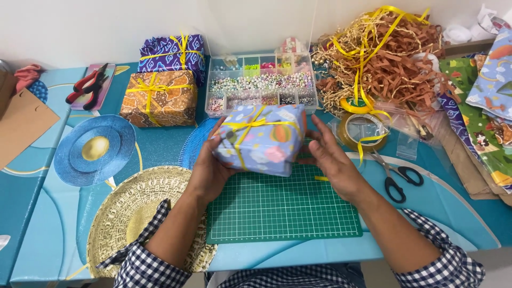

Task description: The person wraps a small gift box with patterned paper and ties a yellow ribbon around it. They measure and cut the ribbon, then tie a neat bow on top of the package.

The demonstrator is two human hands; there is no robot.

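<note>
Left hand (209, 172): clamped on the near-left corner of the wrapped gift box (261, 140), thumb up the side, taking the weight.
Right hand (332, 160): fingers spread wide, flat against the box's right end, steadying rather than gripping.
Gift box: centre of the frame, lifted and tilted above the green cutting mat (282, 205), in lilac patterned paper with a yellow ribbon (249, 127) crossed over the top.
Doing it well: by my read, keep both palms on opposite ends so the ribbon stays tight and centred; fingers should stay off the crossing, and the box wants turning slowly so the paper corners don't crease.
Bead organiser (261, 82): clear, many compartments, just behind the box; the long middle row holds pale pearly beads, the upper cells bright green and pink bits, the lower cells darker mixed beads.
Finished parcels: a brown batik box (158, 99) and a purple one (173, 52) behind it, upper left of centre, both tied in yellow.
Right of the frame: a tape roll (362, 130), black-handled scissors (397, 178), and a heap of brown and straw paper shred (389, 58) with loose yellow ribbon.
Left of the frame: red pliers (88, 84) on the blue worktop (160, 146), and a woven straw mat (133, 213) lower left.
</note>
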